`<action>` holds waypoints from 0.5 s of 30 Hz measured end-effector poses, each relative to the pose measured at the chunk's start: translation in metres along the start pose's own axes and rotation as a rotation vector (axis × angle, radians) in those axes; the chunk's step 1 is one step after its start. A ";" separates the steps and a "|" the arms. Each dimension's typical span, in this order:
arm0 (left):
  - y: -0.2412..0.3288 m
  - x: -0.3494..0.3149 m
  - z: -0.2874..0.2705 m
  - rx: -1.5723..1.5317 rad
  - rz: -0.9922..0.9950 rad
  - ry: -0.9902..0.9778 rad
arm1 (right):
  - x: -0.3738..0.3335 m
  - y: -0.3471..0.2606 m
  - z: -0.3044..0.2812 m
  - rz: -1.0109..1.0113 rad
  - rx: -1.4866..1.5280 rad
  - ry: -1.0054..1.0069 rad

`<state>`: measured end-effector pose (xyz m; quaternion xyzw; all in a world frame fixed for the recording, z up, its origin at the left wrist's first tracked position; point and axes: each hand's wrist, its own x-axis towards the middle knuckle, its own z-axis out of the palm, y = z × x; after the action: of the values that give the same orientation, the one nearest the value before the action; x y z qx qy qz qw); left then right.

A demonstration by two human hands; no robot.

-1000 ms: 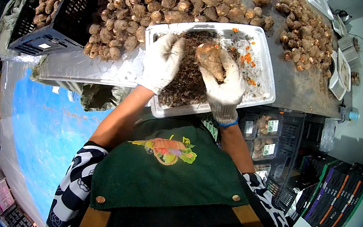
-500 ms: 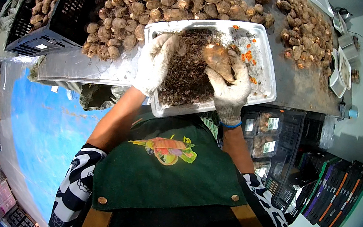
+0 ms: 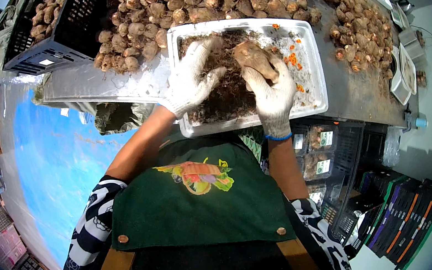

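Both my hands wear whitish knit gloves and are over a white plastic tray. My right hand is closed round a brown taro corm, holding it above the tray. My left hand is empty beside it, thumb spread away from the fingers; its fingertips are slightly blurred. Dark fibrous peelings cover the tray's left and middle. Small orange bits are scattered at its right side.
A large heap of taro corms lies behind and left of the tray on the metal table. Another pile is at the far right. A black crate holding corms stands at left; packed clear boxes are below the table at right.
My left hand has turned, its thumb now spread out toward the tray's middle. The corm in my right hand has tilted and shifted slightly left.
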<state>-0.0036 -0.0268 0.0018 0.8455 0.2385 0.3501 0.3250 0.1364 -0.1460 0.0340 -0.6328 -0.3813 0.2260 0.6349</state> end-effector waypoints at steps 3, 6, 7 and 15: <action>0.021 0.022 -0.017 0.088 0.291 -0.080 | 0.002 0.001 -0.007 0.151 -0.024 -0.125; 0.024 0.013 -0.016 -0.138 -0.038 -0.175 | 0.002 0.001 -0.009 0.199 0.193 -0.113; 0.026 0.011 -0.012 -0.306 -0.178 -0.160 | 0.002 0.004 -0.011 0.198 0.285 -0.070; 0.022 0.000 0.011 -0.668 -0.271 -0.153 | -0.008 0.008 0.014 0.447 0.837 -0.092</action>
<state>0.0083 -0.0456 0.0113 0.6771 0.1960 0.2982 0.6436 0.1228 -0.1427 0.0235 -0.3784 -0.1396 0.5189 0.7537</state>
